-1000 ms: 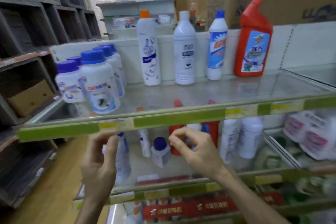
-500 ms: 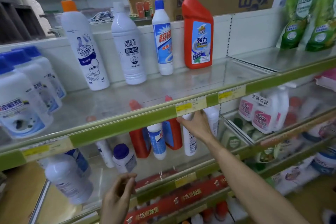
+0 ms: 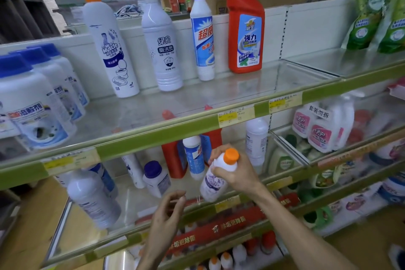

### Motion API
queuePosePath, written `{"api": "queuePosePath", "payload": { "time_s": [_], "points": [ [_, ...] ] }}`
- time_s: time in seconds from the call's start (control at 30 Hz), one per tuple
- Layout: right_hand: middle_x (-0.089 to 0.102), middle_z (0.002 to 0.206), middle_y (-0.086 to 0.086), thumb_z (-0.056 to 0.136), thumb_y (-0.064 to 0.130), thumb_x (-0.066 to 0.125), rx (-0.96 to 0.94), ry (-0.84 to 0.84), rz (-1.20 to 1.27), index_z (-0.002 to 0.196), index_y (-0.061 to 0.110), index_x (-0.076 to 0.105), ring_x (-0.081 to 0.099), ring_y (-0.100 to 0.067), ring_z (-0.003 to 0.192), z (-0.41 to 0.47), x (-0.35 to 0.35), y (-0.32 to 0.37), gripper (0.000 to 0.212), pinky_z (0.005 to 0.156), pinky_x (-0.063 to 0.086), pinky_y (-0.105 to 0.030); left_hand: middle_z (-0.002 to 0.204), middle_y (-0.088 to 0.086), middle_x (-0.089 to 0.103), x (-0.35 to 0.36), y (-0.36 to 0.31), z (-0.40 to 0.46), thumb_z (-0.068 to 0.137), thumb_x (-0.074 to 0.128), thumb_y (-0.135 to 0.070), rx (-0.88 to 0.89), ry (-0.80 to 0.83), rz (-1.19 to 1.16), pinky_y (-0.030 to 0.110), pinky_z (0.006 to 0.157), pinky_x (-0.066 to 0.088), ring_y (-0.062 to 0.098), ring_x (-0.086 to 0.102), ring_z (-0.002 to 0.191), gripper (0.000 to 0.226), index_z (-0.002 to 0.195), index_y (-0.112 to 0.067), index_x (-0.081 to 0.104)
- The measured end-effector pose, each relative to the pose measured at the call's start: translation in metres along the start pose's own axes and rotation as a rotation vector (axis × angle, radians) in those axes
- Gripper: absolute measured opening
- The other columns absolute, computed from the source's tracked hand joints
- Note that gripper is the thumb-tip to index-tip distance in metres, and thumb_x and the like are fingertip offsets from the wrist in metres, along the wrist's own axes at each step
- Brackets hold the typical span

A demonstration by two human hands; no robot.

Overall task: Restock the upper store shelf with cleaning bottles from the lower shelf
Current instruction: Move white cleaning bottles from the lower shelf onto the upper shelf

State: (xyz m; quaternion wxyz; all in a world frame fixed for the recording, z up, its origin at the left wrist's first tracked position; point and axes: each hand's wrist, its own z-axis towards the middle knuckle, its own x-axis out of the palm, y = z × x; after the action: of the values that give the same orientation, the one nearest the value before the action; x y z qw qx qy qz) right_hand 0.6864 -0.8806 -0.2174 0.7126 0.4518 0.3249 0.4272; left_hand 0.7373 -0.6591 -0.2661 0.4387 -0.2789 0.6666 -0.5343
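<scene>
My right hand (image 3: 237, 173) grips a white bottle with an orange cap (image 3: 213, 184) by its neck, tilted, in front of the lower shelf (image 3: 278, 183). My left hand (image 3: 168, 210) hovers just left of and below it with loosely curled fingers, holding nothing. On the upper shelf (image 3: 197, 131) stand an orange-capped Mr Muscle bottle (image 3: 109, 50), a plain white bottle (image 3: 161, 46), a blue-capped bottle (image 3: 202, 37) and a red angled-neck bottle (image 3: 245, 28). The lower shelf holds red bottles (image 3: 173, 160), a blue-and-white bottle (image 3: 194, 155), white bottles (image 3: 256, 140) and a purple-capped jar (image 3: 156, 178).
Blue-capped white jars (image 3: 35, 103) crowd the upper shelf's left end. Green pouches (image 3: 377, 11) hang at the upper right. Pink-labelled jugs (image 3: 322, 127) sit in the right bay. A white bottle (image 3: 94, 199) stands at the lower shelf's left. Glass dividers separate the bays.
My right hand has pulled the orange-capped bottle out from the lower shelf, towards me. My left hand has risen towards it.
</scene>
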Motion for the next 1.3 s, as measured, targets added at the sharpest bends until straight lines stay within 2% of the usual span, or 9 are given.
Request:
{"api": "queuePosePath", "payload": {
  "time_s": [0.13, 0.27, 0.47, 0.6, 0.77, 0.93, 1.03, 1.13, 1.3],
  "points": [
    [0.063, 0.084, -0.014, 0.069, -0.013, 0.066, 0.015, 0.127, 0.478, 0.089, 0.006, 0.055, 0.066, -0.030, 0.081, -0.001, 0.015, 0.025, 0.030, 0.083, 0.053, -0.056, 0.115, -0.010, 0.067, 0.001, -0.012, -0.005, 0.098, 0.043, -0.045, 0.034, 0.013, 0.004, 0.015, 0.069, 0.054, 0.002, 0.066, 0.098, 0.030, 0.113, -0.031, 0.064],
    [0.058, 0.081, -0.016, 0.071, -0.011, 0.060, 0.028, 0.212, 0.721, 0.088, 0.008, 0.054, 0.059, -0.032, 0.074, 0.005, 0.034, 0.047, 0.026, 0.078, 0.052, -0.049, 0.096, -0.019, 0.076, -0.006, -0.025, -0.018, 0.099, 0.031, -0.054, 0.000, 0.052, -0.018, 0.023, 0.082, 0.055, -0.003, 0.071, 0.093, 0.038, 0.104, -0.043, 0.067],
    [0.055, 0.082, -0.017, 0.073, -0.013, 0.055, 0.036, 0.243, 0.747, 0.088, 0.008, 0.052, 0.057, -0.032, 0.074, 0.012, 0.053, 0.067, 0.026, 0.078, 0.048, -0.050, 0.094, -0.026, 0.076, -0.018, -0.039, -0.030, 0.099, 0.032, -0.052, 0.015, 0.023, -0.076, 0.008, 0.075, 0.051, -0.006, 0.070, 0.096, 0.037, 0.106, -0.044, 0.068],
    [0.055, 0.082, -0.016, 0.070, -0.007, 0.060, 0.035, 0.258, 0.748, 0.087, 0.008, 0.053, 0.057, -0.032, 0.074, 0.011, 0.057, 0.076, 0.024, 0.078, 0.049, -0.048, 0.098, -0.019, 0.078, -0.025, -0.039, -0.035, 0.097, 0.033, -0.056, 0.021, 0.016, -0.064, 0.023, 0.083, 0.054, 0.003, 0.073, 0.095, 0.044, 0.108, -0.036, 0.071],
    [0.054, 0.081, -0.016, 0.071, 0.004, 0.063, 0.093, 0.264, 0.817, 0.089, 0.012, 0.052, 0.057, -0.031, 0.071, 0.015, 0.059, 0.090, 0.022, 0.072, 0.051, -0.044, 0.095, -0.011, 0.080, -0.030, -0.054, -0.044, 0.086, 0.035, -0.059, 0.014, 0.150, -0.182, 0.023, 0.074, 0.059, 0.012, 0.076, 0.091, 0.051, 0.109, -0.026, 0.068],
    [0.064, 0.081, -0.013, 0.085, 0.015, 0.060, 0.179, 0.169, 0.859, 0.100, 0.011, 0.059, 0.063, -0.029, 0.065, 0.035, 0.065, 0.121, 0.016, 0.066, 0.056, -0.040, 0.099, 0.018, 0.077, -0.024, -0.069, -0.051, 0.051, 0.071, -0.085, -0.108, 0.291, -0.537, 0.039, 0.065, 0.061, 0.028, 0.075, 0.081, 0.092, 0.110, -0.013, 0.073],
    [0.072, 0.090, -0.016, 0.093, 0.029, 0.059, 0.148, 0.118, 0.703, 0.107, 0.010, 0.064, 0.069, -0.035, 0.080, 0.048, 0.066, 0.138, 0.024, 0.066, 0.060, -0.039, 0.095, 0.019, 0.077, -0.019, -0.081, -0.046, 0.073, 0.056, -0.075, -0.041, 0.197, -0.563, 0.038, 0.065, 0.060, 0.029, 0.074, 0.076, 0.069, 0.100, -0.016, 0.078],
    [0.073, 0.099, -0.018, 0.095, 0.040, 0.058, 0.115, 0.104, 0.601, 0.114, 0.005, 0.062, 0.070, -0.035, 0.084, 0.054, 0.069, 0.153, 0.040, 0.073, 0.061, -0.042, 0.093, 0.020, 0.076, -0.018, -0.100, -0.041, 0.087, 0.044, -0.066, 0.015, 0.134, -0.614, 0.040, 0.066, 0.059, 0.031, 0.072, 0.071, 0.063, 0.101, -0.015, 0.078],
    [0.074, 0.097, -0.018, 0.090, 0.035, 0.067, 0.147, 0.112, 0.527, 0.118, -0.005, 0.061, 0.071, -0.027, 0.081, 0.058, 0.077, 0.168, 0.048, 0.078, 0.059, -0.040, 0.088, 0.017, 0.077, -0.029, -0.144, -0.032, 0.087, 0.042, -0.067, 0.116, 0.075, -0.618, 0.044, 0.060, 0.060, 0.033, 0.071, 0.066, 0.060, 0.094, -0.023, 0.081]
  ]
}}
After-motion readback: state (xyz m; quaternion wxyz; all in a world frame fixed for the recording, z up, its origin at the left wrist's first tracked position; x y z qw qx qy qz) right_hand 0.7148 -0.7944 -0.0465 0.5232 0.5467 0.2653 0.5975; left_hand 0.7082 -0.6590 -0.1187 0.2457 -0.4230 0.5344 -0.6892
